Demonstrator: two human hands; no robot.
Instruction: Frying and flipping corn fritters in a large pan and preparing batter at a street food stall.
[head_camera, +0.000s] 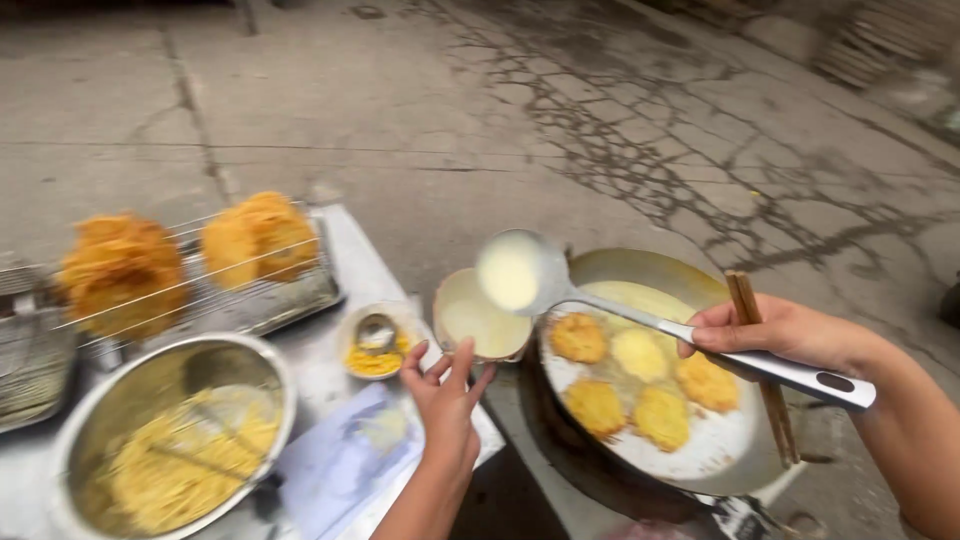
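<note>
From where I watch, my right hand (765, 330) is closed around the handle of a steel ladle (520, 272), with a pair of wooden chopsticks (760, 370) pinched in the same grip and pointing down toward 6 o'clock. The ladle's long axis runs from the hand toward 10 o'clock, so its bowl, full of pale batter, sits well out from my knuckles, over the gap between the small batter bowl (480, 318) and the wide frying pan (690, 440). From the ladle bowl, the pan lies at about 4 o'clock and the batter bowl just below at 7 o'clock. Five yellow fritters (640, 385) sit in the pan's oil.

My left hand (445, 395) is open, fingers spread and raised, holding nothing; its fingertips are just beside the batter bowl's near rim, at 12 o'clock from the palm. It is the nearer hand to that bowl; the right is nearer the pan.

On the bench (340, 250) at 9 o'clock stand a steel mixing bowl (170, 430) of shredded yellow mix, a small cup (375, 340) and a wire rack (200, 280) with fried pieces.
</note>
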